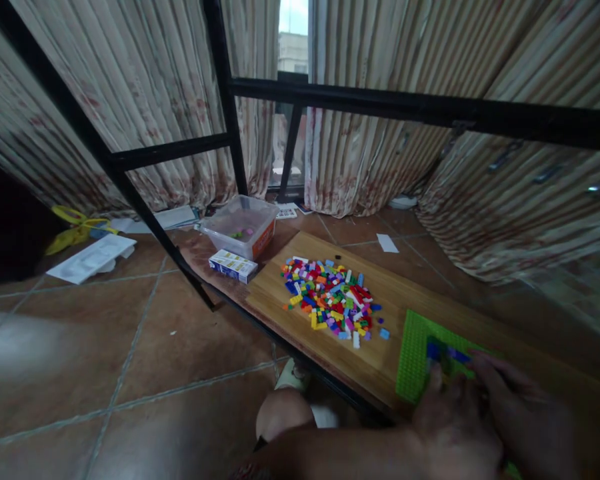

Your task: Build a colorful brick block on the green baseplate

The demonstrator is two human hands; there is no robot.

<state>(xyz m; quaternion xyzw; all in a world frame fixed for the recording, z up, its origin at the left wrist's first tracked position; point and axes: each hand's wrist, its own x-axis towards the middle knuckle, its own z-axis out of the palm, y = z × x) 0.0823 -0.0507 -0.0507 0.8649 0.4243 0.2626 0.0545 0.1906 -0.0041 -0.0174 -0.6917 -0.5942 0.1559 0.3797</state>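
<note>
A green studded baseplate lies on the right part of the wooden board, with dark blue toy bricks on it. My left hand reaches over the plate's near side, its blurred fingertips close to those bricks. From the right comes my right hand, its fingers drawn together at the end of a long blue toy brick. The hands overlap and hide much of the plate. A heap of loose colourful toy bricks is spread to the left of the plate.
A clear plastic tub holding a few pieces stands beyond the heap, with a small blue-and-white box beside it. Black metal bars run along the back, before striped curtains. A white tray lies on the tiled floor.
</note>
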